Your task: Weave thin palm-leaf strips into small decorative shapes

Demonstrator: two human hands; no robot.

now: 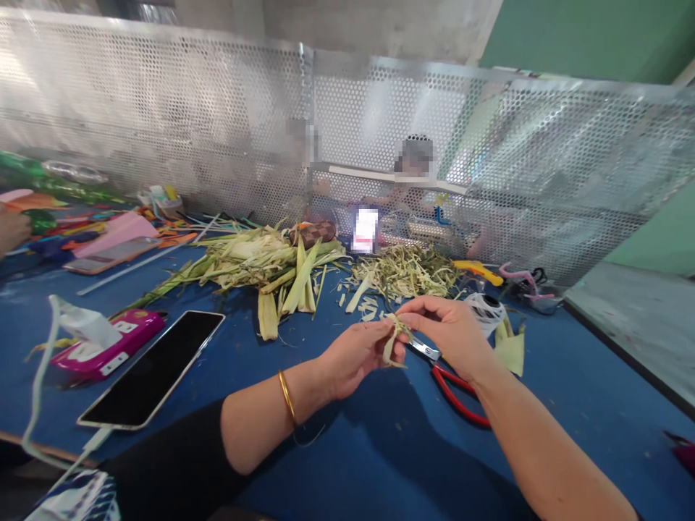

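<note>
Close together over the blue table, both my hands are closed on one small twisted piece of pale dried husk. My left hand, with a gold bangle at the wrist, grips it from below between thumb and fingers. From the right, my right hand pinches its upper end. Red-handled scissors lie just under my right hand, their blades pointing toward the left hand; the fingers hide part of them. Cut husk bits are scattered just beyond the hands.
A pile of husk leaves and a heap of shreds lie behind. At left are a black-screened phone and a magenta power strip. A perforated metal screen borders the table. Another person's hand shows far left.
</note>
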